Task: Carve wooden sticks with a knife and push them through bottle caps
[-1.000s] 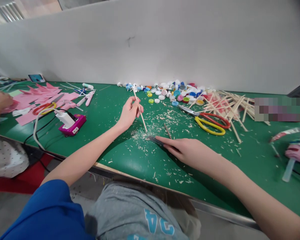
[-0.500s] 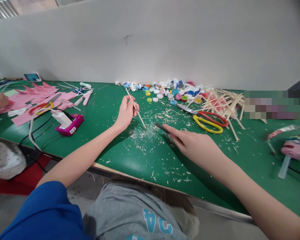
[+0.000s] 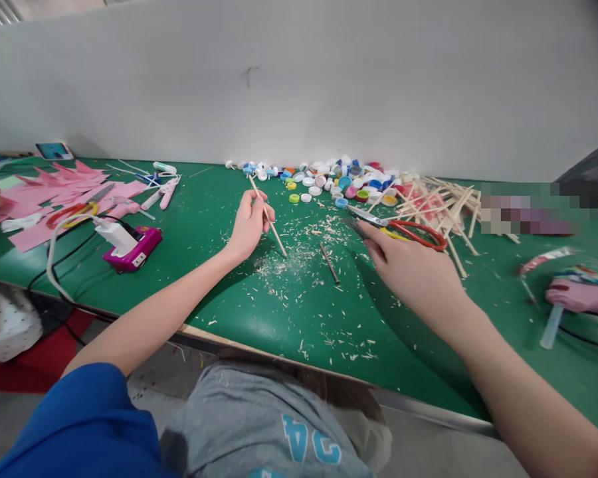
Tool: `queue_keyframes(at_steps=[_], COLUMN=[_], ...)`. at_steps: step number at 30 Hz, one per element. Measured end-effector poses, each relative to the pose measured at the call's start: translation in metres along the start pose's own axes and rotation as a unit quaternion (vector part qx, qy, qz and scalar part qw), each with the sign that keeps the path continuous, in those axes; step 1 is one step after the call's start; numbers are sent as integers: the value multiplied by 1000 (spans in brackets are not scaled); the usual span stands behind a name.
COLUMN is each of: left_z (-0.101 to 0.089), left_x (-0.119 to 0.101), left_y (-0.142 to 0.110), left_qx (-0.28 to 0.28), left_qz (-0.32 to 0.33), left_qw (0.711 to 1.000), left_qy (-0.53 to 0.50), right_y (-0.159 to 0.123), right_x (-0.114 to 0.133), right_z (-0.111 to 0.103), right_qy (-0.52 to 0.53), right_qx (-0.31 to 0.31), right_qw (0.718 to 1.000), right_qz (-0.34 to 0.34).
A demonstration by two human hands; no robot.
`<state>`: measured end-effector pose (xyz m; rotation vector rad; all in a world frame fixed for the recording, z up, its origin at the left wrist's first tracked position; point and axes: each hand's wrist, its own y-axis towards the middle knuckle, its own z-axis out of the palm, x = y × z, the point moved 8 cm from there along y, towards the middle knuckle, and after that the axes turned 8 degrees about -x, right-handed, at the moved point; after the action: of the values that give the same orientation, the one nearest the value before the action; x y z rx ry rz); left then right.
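Right hand (image 3: 411, 265) is moving away from the pale wooden stick (image 3: 275, 236), so they're sitting apart now | left fingers are pinching stick over green bench (image 3: 249, 315) | right fingers are curling nearly closed beside red-and-yellow-handled scissors (image 3: 421, 234), grip kinda hiding, can't tell

Light is fairly bright, diffuse, source out of frame; soft shadows sit by left forearm (image 3: 154, 315) and right forearm (image 3: 523, 385); mild glare on tabletop (image 3: 246, 332) at 7 o'clock; edges stretch; corner near 2 darkens; 3 o'clock patch is pixelated; 9 o'clock looks soft.
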<state>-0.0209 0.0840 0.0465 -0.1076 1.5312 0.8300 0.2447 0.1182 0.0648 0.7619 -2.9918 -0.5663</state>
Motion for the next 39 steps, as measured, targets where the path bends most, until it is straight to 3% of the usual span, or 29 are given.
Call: queue_keyframes(at_steps=[6,12,14,17,19,24,28,31,34,36,39], left_z=[2,4,4,5,6,7,6,7,7,7,7], left_x=[-3,-6,-6,-5,-4,-4,-7,-7,-7,-7,-8], left_y=[-2,-4,-4,-4,-5,-5,-5,-6,-6,-6,-6], left_qx=[7,16,19,25,27,33,25,30,34,34,32], left_qz=[2,5,5,1,0,2,10,11,11,11,12], left_qw=[1000,1000,1000,1000,1000,999,1000,999,999,999,999], left_qy=[4,-1,2,6,7,7,6,9,9,9,5], right_y=[3,-3,-4,0,3,6,9,11,12,10,0], right_x=[-13,15,17,3,-5,2,-11,-20,-18,-12,4], right_z=[8,18,22,23,20,25,13,6,10,20,37], right_qy=[-1,156,123,-31,-78,1,-62,-19,55,144,311], right_qx=[49,114,119,98,77,68,-14,-38,-5,55,187], right_qw=[999,980,984,995,994,997,998,999,998,988,932], right_qz=[24,-44,-50,-7,14,-43,-8,14,10,14,25])
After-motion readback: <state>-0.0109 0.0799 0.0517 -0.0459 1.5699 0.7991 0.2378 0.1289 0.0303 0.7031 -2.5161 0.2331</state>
